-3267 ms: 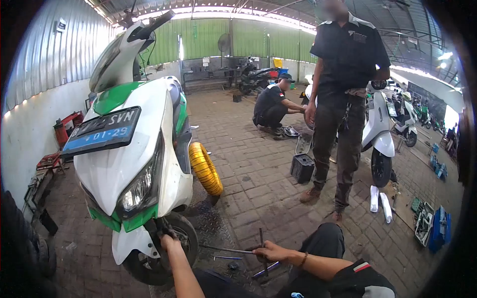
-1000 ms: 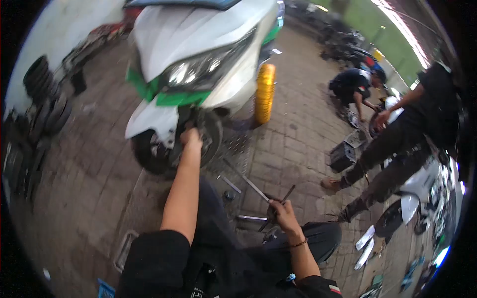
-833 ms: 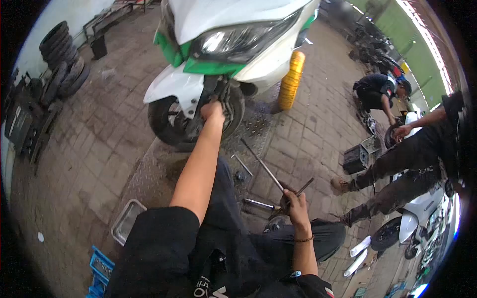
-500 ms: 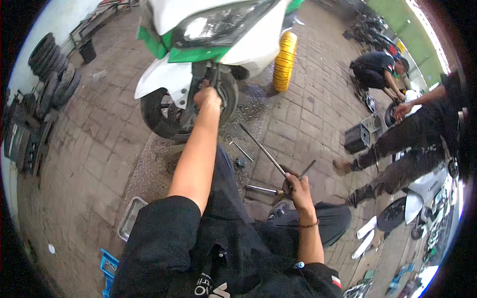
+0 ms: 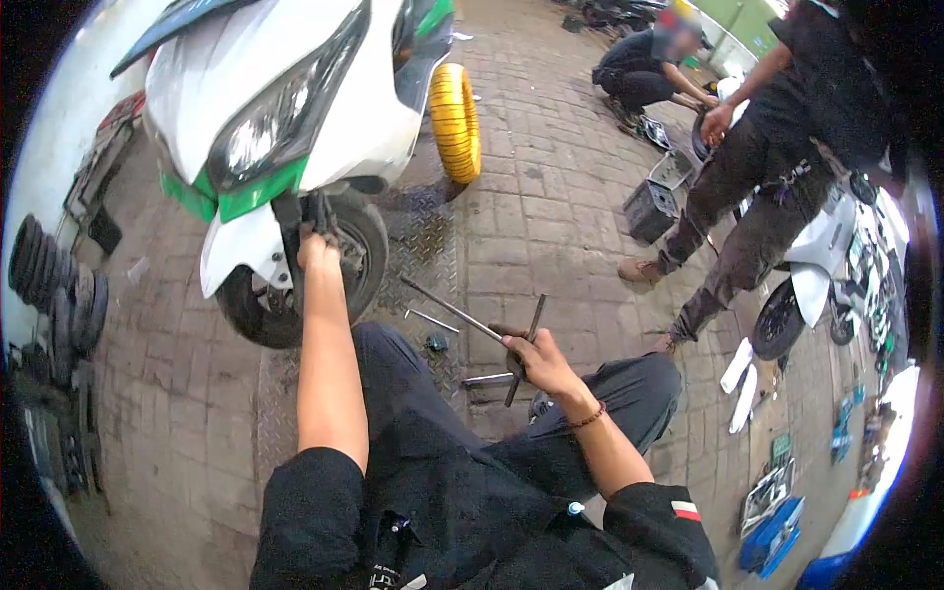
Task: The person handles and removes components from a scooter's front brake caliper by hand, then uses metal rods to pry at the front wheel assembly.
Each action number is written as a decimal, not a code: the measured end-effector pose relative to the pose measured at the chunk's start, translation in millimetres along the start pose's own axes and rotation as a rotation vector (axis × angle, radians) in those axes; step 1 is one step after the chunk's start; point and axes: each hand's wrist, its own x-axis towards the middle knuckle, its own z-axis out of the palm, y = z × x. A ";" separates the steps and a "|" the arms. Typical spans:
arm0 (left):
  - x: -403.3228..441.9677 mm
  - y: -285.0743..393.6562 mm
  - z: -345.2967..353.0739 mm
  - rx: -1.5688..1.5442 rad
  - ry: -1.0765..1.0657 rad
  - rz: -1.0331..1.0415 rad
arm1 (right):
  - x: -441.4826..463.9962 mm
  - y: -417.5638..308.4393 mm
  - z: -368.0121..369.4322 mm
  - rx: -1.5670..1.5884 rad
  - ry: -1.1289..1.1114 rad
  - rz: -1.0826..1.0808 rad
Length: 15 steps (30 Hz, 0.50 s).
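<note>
A white and green scooter (image 5: 369,128) stands ahead of me on the left, its front wheel (image 5: 364,241) under the white fender (image 5: 241,258). My left hand (image 5: 320,248) reaches out to the fork area above that wheel, its fingers closed around the front fork and partly hidden. In my right hand (image 5: 549,364) is a T-handle wrench (image 5: 447,305), gripped near its crossbar with the long shaft pointing forward and left. On the ground below the shaft lie a thin bent metal rod (image 5: 433,321), a small dark part (image 5: 437,341) and a silver cylindrical tool (image 5: 489,379).
A yellow-wrapped tire (image 5: 455,123) stands beside the scooter. To the right are a standing person (image 5: 777,147), a crouching person (image 5: 639,69), a grey crate (image 5: 651,208) and another white scooter (image 5: 811,246). Stacked tires (image 5: 74,305) line the left wall. A blue toolbox (image 5: 772,536) sits lower right.
The view has swung right and up, so the scooter appears farther left and lower. My left hand stays at the fork; my right hand still holds the T-handle wrench, now slightly higher in view.
</note>
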 end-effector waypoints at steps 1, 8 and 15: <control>0.8 -2.2 -0.6 0.068 -0.018 0.038 | -1.6 -6.2 0.4 -0.068 0.042 0.000; 21.0 7.2 -17.2 0.121 -0.316 -0.083 | 2.2 5.2 -3.6 0.028 0.016 -0.098; 93.1 3.7 -31.4 0.075 -0.277 0.043 | 0.1 -0.3 -5.4 -0.074 0.029 -0.141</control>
